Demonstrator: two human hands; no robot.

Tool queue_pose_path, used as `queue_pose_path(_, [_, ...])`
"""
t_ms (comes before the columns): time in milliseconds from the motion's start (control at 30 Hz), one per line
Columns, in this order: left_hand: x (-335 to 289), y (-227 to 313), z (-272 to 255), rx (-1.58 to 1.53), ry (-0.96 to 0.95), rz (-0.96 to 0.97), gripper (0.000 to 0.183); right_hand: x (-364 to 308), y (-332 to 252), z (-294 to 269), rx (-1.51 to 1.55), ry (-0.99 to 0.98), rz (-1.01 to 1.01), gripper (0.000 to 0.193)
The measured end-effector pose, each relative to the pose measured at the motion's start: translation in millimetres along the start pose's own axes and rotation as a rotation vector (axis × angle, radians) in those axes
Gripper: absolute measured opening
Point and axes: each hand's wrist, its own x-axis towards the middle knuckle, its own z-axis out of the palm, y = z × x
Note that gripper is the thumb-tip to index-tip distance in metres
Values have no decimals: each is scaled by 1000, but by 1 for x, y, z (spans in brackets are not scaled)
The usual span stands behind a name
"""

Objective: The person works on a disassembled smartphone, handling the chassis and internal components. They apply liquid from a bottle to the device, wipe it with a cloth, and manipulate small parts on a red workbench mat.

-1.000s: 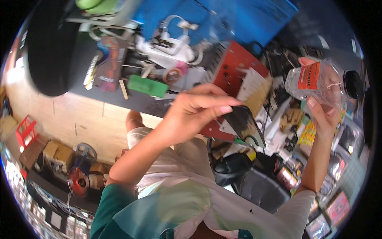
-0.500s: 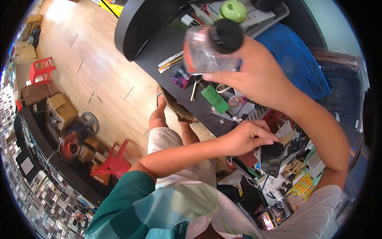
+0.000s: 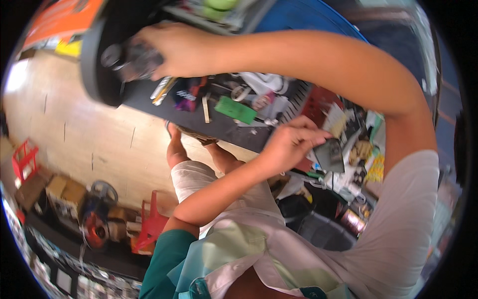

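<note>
My left hand (image 3: 291, 144) pinches a dark smartphone (image 3: 330, 156) by its upper edge, so that it hangs above the cluttered shelf. My right arm stretches across to the far left of the dark counter (image 3: 149, 102). There my right hand (image 3: 181, 50) is wrapped round a clear bottle (image 3: 139, 64), tilted and blurred by motion, with its dark cap toward the left. Whether the bottle rests on the counter I cannot tell. Below the right forearm lie a green block (image 3: 235, 110), a small dark purple packet (image 3: 185, 98) and a thin gold-coloured strip (image 3: 206, 108).
A blue bin (image 3: 308, 19) and a grey tray (image 3: 244, 17) holding a green rounded object stand at the back. A raised black rim (image 3: 93, 70) bounds the counter's left end. Loose parts and cables crowd the shelf under my left hand. A red plastic stool (image 3: 152, 224) stands lower left.
My right hand has carried the bottle leftward, from above the counter's middle to its far left end. The view has shifted. The left hand still pinches the phone.
</note>
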Motion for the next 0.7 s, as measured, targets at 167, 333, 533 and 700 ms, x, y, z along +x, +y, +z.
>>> queue_pose_path(167, [2, -6, 0, 16, -42, -57, 24, -12, -33, -33, 2, -59, 193, 81])
queue_pose_path(333, [3, 0, 3, 95, -63, -121, 25, -56, -57, -79, -68, 12, 289, 63])
queue_pose_path(533, [-8, -4, -1, -76, -43, -220, 23, -218, -170, -181, -391, 22, 476, 49])
queue_pose_path(700, [0, 4, 0, 231, -30, -143, 27, -353, -214, -132, -747, 372, 588, 52])
